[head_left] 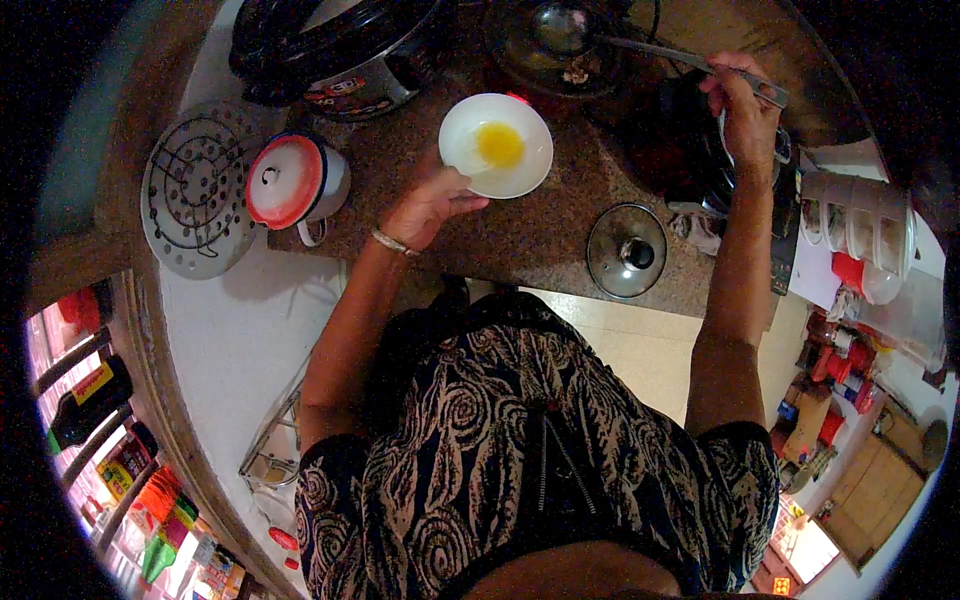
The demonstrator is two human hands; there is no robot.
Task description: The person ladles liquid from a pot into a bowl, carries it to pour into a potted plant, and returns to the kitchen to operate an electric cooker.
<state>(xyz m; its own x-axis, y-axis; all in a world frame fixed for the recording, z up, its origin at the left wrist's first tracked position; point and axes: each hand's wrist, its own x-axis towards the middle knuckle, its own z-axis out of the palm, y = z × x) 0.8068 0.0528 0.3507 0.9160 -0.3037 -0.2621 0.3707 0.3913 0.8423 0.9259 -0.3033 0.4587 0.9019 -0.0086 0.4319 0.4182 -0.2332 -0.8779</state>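
My left hand (428, 207) grips the near left rim of a white bowl (458, 132) and holds it above the brown countertop. A little yellow liquid (500, 146) lies in the bottom of the bowl. Stretched out to the far right, my right hand (746, 118) is closed around the handle of a metal ladle (655, 51). The ladle's round scoop is over a dark round pan (520, 72), where a small clump of food (577, 72) shows. What else the pan holds is too dark to tell.
A glass lid (610, 262) rests near the counter's front edge. To the left stand a red-lidded enamel pot (290, 190), a perforated metal disc (180, 215) and a slow cooker (365, 95). A rack with plastic containers (850, 225) is at the right.
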